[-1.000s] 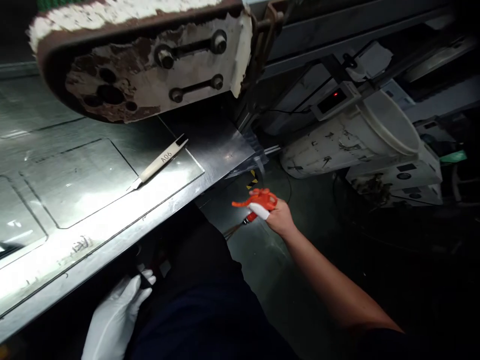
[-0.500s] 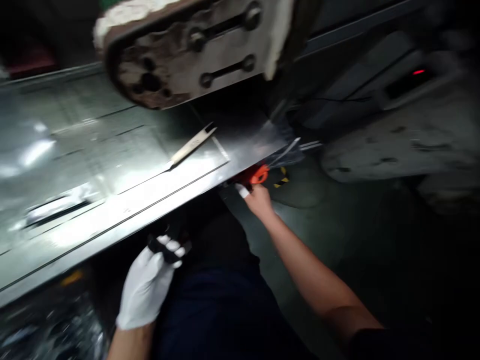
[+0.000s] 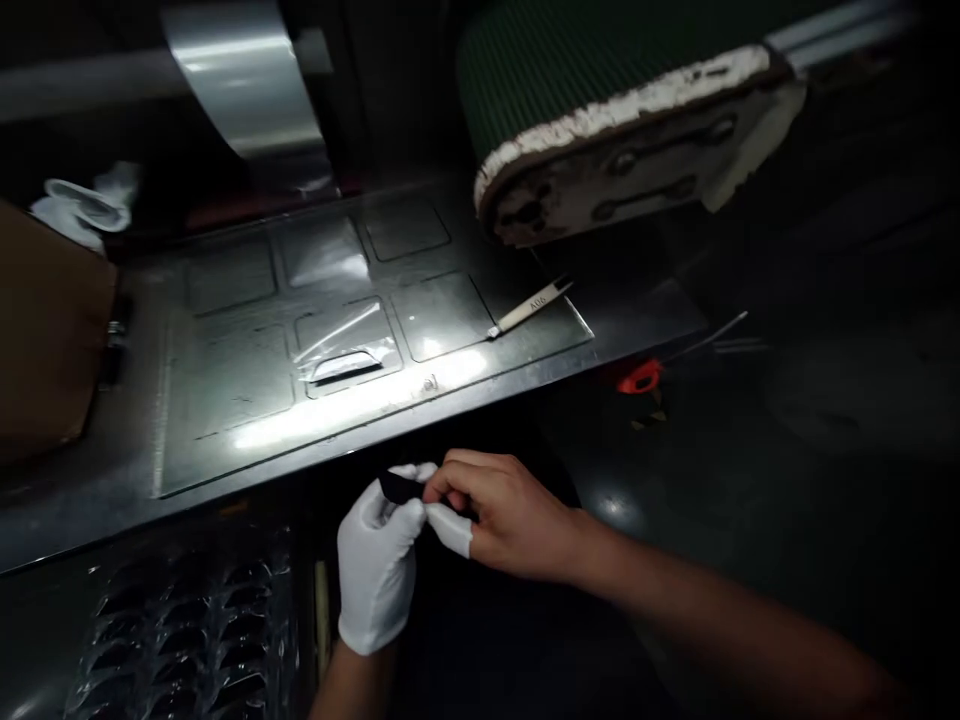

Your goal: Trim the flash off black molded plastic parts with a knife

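My left hand point(image 3: 379, 560), in a white glove, holds a small dark curved piece point(image 3: 400, 488) between thumb and fingers in front of the table edge. My right hand point(image 3: 510, 510) is bare except for a white cover on the thumb, and it pinches the other end of the same piece. That end is hidden behind the right fingers. Just above the hands, a similar dark piece point(image 3: 345, 368) lies on clear film on the glass-like sheet point(image 3: 217, 360).
A tray point(image 3: 281, 600) of dark curved pieces stands at lower left. On the sheet lies a pale-handled tool point(image 3: 529, 305) marked A06. A red handle point(image 3: 640, 376) hangs by the table's edge. A green ribbed machine head point(image 3: 600, 80) overhangs the table; a cardboard box point(image 3: 52, 330) is left.
My right hand has come away from the red handle at the table edge and now meets my left hand at the dark piece. The view has swung left.
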{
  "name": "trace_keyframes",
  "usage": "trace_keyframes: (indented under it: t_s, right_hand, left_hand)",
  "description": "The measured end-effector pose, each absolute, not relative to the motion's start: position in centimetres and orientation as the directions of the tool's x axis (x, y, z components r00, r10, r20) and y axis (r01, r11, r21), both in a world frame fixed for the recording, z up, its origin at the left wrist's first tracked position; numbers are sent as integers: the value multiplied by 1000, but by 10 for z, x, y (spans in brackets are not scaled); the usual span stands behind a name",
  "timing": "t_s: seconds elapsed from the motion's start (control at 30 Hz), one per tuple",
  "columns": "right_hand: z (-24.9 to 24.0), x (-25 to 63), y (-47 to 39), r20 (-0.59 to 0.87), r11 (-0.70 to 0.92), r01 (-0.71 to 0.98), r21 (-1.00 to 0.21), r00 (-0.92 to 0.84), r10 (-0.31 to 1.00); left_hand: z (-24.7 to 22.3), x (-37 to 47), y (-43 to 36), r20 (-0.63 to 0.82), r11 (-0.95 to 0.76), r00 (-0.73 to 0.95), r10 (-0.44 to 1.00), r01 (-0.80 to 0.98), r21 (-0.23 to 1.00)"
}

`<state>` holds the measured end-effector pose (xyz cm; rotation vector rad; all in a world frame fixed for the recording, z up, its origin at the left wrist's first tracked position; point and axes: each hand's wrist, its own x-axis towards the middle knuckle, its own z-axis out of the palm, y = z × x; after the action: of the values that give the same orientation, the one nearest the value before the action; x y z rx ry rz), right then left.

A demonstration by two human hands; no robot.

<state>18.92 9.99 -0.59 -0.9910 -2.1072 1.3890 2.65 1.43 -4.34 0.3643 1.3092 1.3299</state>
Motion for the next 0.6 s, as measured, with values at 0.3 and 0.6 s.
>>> trace_keyframes:
  t_s: [0.3,0.6]
  right_hand:
    - [18,147,116,20,266,261,-928,-678,735]
    - [75,105,255,73,775,443,-450,-847,527]
  left_hand:
    - [-2,-12,24,-395,347,-309,865,-202,916]
    - [29,-82,91,300,-97,-165,939,712,695]
